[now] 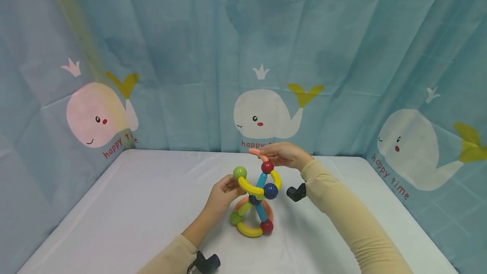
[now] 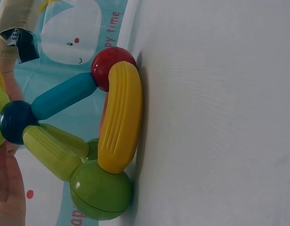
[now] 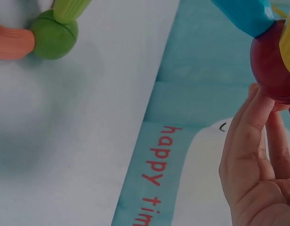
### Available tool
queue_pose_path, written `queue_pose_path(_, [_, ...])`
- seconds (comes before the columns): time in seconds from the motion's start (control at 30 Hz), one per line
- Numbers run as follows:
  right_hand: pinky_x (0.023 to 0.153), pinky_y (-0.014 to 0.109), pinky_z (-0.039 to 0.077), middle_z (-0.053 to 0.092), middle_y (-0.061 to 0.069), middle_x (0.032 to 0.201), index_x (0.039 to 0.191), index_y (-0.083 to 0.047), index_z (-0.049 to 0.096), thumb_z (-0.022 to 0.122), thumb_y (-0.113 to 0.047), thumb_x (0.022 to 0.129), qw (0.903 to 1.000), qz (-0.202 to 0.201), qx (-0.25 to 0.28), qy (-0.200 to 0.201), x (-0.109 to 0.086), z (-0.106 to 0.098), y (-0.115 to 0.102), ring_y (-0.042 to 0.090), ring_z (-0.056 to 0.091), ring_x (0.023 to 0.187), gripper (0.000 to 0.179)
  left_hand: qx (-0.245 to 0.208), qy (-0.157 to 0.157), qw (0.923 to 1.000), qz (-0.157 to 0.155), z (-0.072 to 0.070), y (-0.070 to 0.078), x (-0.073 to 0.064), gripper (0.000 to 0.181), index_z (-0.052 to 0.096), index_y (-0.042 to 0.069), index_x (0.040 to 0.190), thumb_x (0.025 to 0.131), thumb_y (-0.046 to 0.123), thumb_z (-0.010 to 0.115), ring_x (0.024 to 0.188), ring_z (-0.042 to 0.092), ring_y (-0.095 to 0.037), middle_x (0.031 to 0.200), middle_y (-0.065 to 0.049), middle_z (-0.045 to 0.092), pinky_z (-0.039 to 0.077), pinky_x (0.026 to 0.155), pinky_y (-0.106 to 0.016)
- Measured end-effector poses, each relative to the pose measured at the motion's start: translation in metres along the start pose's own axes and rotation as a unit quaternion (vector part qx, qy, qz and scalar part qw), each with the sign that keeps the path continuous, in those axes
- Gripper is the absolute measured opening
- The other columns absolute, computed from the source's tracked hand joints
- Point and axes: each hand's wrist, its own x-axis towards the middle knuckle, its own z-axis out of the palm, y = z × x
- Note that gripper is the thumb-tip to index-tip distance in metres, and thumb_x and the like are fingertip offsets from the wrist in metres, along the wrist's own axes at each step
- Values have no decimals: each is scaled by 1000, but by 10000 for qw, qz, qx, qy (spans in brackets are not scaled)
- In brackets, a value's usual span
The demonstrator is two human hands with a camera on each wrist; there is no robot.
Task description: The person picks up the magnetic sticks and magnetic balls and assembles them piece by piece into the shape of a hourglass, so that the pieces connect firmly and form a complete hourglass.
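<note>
A toy structure of coloured balls and rods stands on the table, its lower yellow curved rod (image 1: 249, 230) between a green ball (image 1: 236, 218) and a red ball (image 1: 267, 226). A dark blue ball (image 2: 19, 122) joins the lower and upper parts. My left hand (image 1: 224, 193) holds the upper part from the left, its fingertips partly hidden behind the upper yellow curved rod (image 1: 249, 186), below a light green ball (image 1: 239, 173). At the top, my right hand (image 1: 287, 154) pinches an orange curved rod (image 1: 255, 151) whose lower end meets the upper red ball (image 1: 267, 167).
The white table (image 1: 152, 206) spreads around the structure. Behind it hangs a blue curtain (image 1: 182, 54) printed with whales. Black wrist devices show at the left wrist (image 1: 207, 262) and at the right cuff (image 1: 296, 192).
</note>
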Motion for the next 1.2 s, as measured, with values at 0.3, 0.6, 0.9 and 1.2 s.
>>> queue_pose_path(0.3, [77, 26, 58, 71, 0, 87, 114, 0, 68, 64, -21, 96, 9985, -31, -523, -144, 2, 6, -7, 14, 68, 78, 28, -44, -68, 9999, 63, -1, -3, 0, 38, 62, 8, 126, 92, 21, 71, 111, 66, -21, 120, -11, 69, 54, 102, -38])
queue_pose_path(0.6, [80, 27, 57, 77, 0, 99, 117, -2, 71, 65, -20, 96, 9963, -162, -607, -595, 0, 13, -15, 11, 67, 75, 28, 50, -56, 9999, 129, -1, -5, -1, 37, 61, 9, 127, 93, 22, 70, 119, 64, -25, 123, -10, 69, 50, 106, -43])
queue_pose_path(0.9, [77, 24, 57, 73, 12, 118, 118, 2, 68, 60, -16, 96, 9925, -246, -809, -886, 1, 17, -17, 15, 65, 84, 29, 87, 10, 9999, 133, 0, -5, -2, 38, 61, 8, 128, 93, 22, 70, 121, 63, -26, 125, -10, 68, 52, 104, -39])
queue_pose_path(1.2, [68, 20, 54, 71, 2, 90, 120, 3, 67, 63, -17, 93, 9927, -164, -910, -773, 2, 19, -17, 12, 62, 75, 34, -74, 3, 9999, 111, 0, -2, -4, 36, 63, 7, 124, 92, 20, 71, 114, 65, -20, 120, -9, 69, 53, 102, -35])
